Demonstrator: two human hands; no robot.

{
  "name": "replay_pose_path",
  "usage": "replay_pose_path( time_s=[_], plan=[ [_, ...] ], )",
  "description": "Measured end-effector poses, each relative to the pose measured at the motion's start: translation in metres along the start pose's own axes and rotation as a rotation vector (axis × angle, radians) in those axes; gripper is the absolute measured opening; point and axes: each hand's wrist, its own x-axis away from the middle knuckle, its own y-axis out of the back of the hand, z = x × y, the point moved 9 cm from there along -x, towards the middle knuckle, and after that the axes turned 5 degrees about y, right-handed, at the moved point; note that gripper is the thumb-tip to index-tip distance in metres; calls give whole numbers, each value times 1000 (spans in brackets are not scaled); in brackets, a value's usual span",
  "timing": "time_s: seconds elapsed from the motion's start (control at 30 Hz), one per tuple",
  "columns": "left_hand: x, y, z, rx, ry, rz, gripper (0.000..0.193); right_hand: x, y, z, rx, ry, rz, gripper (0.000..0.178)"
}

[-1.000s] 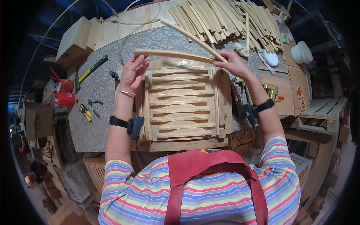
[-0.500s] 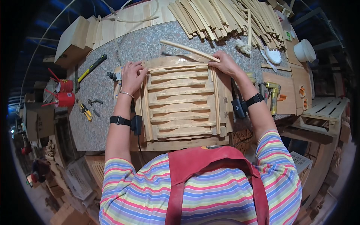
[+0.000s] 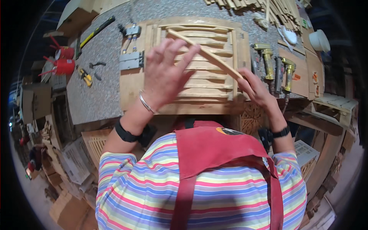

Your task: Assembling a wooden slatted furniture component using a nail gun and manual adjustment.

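Note:
My right hand [image 3: 256,87] is closed around the lower right end of a slim wooden strip [image 3: 214,59]. The strip slants up and to the left above a slatted wooden panel [image 3: 207,86]. My left hand [image 3: 165,73] is raised over the panel's left side, fingers spread, close to the strip's far part; whether its fingertips touch the strip I cannot tell. Curved horizontal slats lie in a row between the panel's side strips, on a wooden base board [image 3: 132,86]. Metal fittings [image 3: 131,60] sit on the board's left side. My left hand hides part of the panel.
Brass-coloured nail guns [image 3: 268,63] lie right of the board. A hammer [image 3: 96,32], pliers [image 3: 85,78] and red cans [image 3: 64,66] are at the left. Loose wooden strips [image 3: 281,13] are piled at the far right, with a white bucket [image 3: 319,41] beyond the edge.
My right hand has brought the strip nearer and lower, over the panel. My left hand has lifted off the panel's upper left corner and moved right. The view has shifted.

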Motion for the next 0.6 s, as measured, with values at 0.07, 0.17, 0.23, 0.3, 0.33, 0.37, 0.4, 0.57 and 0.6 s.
replay_pose_path(
  time_s=[0.07, 0.17, 0.23, 0.3, 0.33, 0.37, 0.4, 0.57, 0.6],
  plan=[
    [21, 10, -25, 57, -25, 3, 64, 20, -22, 3, 79, 29, 78, 20],
    [54, -8, -40, 74, -44, 69, 48, 30, -53, 12, 239, 219, 141, 17],
    [92, -61, -42, 222, -66, 472, 28, 37, -66, 24, 334, 401, 77, 16],
    [113, -67, -43, 286, -75, 324, 22, 43, -80, 18, 398, 420, 78, 17],
    [118, -58, -44, 357, -91, 172, 16, 46, -85, 16, 470, 430, 74, 18],
    [125, -60, -42, 350, -90, 123, 17, 48, -89, 21, 501, 449, 13, 19],
    [128, -64, -39, 351, -88, 124, 17, 48, -94, 21, 500, 449, 16, 19],
    [127, -83, -28, 347, -115, 94, 21, 46, -90, 12, 597, 411, -194, 16],
    [125, -86, -28, 331, -122, 90, 22, 46, -87, 10, 610, 403, -231, 16]
  ],
)
